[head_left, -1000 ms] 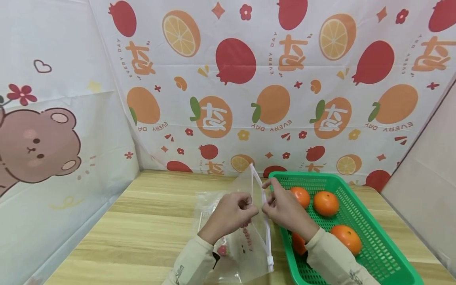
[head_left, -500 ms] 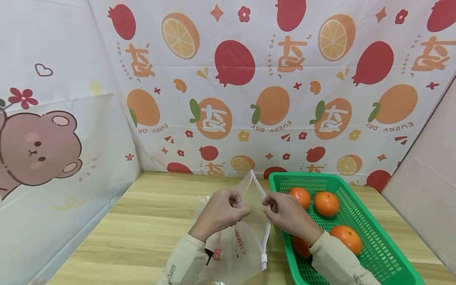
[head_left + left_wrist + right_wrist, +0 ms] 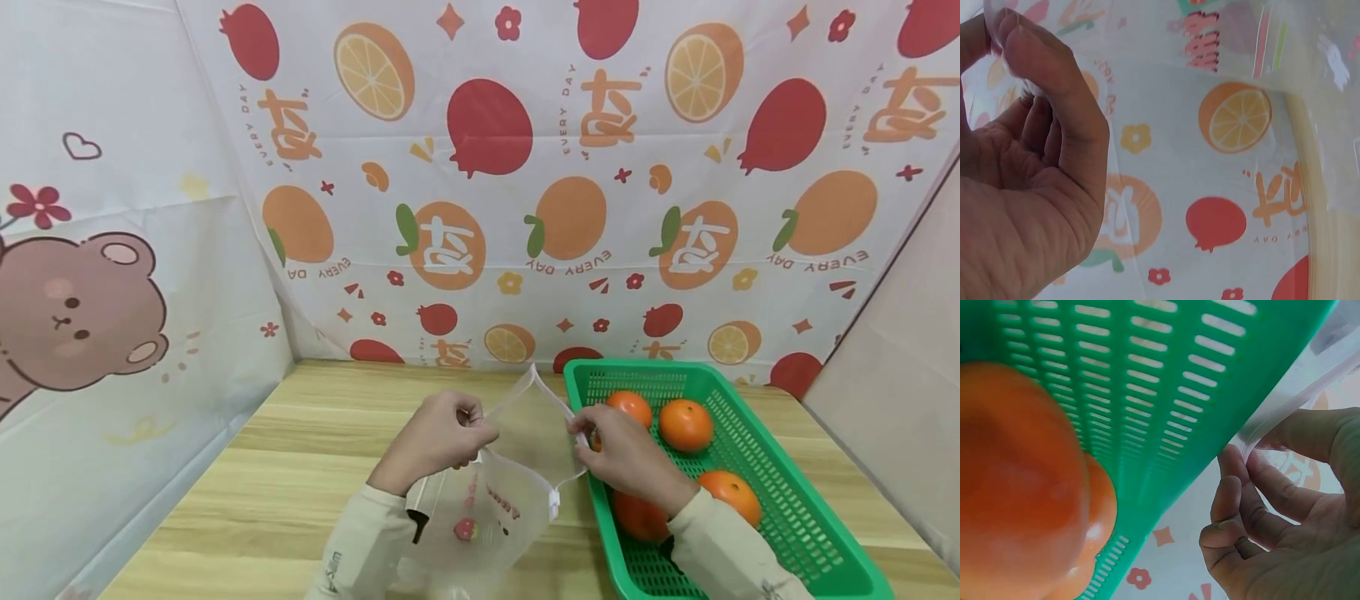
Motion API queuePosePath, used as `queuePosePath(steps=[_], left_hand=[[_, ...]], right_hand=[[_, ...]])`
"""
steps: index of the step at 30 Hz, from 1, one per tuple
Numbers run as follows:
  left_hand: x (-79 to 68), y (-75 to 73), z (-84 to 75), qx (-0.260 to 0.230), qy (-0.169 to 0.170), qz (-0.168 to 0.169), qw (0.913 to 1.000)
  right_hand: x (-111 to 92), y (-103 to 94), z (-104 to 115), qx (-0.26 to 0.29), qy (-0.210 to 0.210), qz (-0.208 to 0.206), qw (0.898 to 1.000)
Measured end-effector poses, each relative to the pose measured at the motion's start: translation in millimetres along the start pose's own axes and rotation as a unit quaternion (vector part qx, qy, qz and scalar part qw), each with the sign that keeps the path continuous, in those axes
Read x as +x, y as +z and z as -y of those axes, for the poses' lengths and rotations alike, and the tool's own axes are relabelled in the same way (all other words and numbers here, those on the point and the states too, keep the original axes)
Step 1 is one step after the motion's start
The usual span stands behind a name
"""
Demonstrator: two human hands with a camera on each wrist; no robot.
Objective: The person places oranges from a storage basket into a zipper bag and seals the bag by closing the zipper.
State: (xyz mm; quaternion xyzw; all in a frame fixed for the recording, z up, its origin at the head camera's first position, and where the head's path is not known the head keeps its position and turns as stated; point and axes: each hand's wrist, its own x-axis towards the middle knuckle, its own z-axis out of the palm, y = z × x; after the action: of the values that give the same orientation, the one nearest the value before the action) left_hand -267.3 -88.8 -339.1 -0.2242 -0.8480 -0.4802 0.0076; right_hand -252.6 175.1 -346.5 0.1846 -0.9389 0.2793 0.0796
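Observation:
A clear zip bag (image 3: 480, 533) with a white slider (image 3: 554, 502) and printed pink letters is held up over the table, its mouth spread wide in the head view. My left hand (image 3: 438, 442) pinches the left edge of the mouth between thumb and finger. On the opposite edge, my right hand (image 3: 626, 454) pinches the white zip strip, beside the basket's left rim. In the right wrist view the right hand (image 3: 1291, 494) grips the bag's edge just outside the green wall. The left wrist view has the left hand (image 3: 1041, 144) with curled fingers at the bag's film.
A green plastic basket (image 3: 795, 471) stands on the right of the wooden table (image 3: 247, 492). Several orange persimmon-like fruits lie in it, among them a fruit (image 3: 686, 426) and another fruit (image 3: 731, 493). A fruit-print cloth (image 3: 491, 125) hangs behind.
My hands have moved apart, the left one leftward and the right one slightly rightward. The bag's mouth has gone from a narrow slit to a wide diamond.

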Motion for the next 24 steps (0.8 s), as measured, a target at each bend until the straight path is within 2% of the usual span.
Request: queuePosePath(steps=[9,15,20,24], left_hand=[[-5.6,-17.1,0.7,-0.018,-0.021,0.009,0.9996],[-7.8,-26.2,1.8,-0.016,-0.020,0.015,0.9996],[-8.4,-27.3,0.8,-0.032,-0.022,0.022,0.9990],[-5.9,-13.7,-3.3,-0.042,-0.010,0.019,0.9989]], right_hand=[[-4,-10.0,-8,0.020,0.016,0.018,1.000],[-6,-19.4,-10,0.046,0.038,0.027,0.998],[-7,-20.3,-12,0.048,0.006,0.026,0.998],[-5,-15.8,-12,0.036,-0.048,0.030,0.998]])
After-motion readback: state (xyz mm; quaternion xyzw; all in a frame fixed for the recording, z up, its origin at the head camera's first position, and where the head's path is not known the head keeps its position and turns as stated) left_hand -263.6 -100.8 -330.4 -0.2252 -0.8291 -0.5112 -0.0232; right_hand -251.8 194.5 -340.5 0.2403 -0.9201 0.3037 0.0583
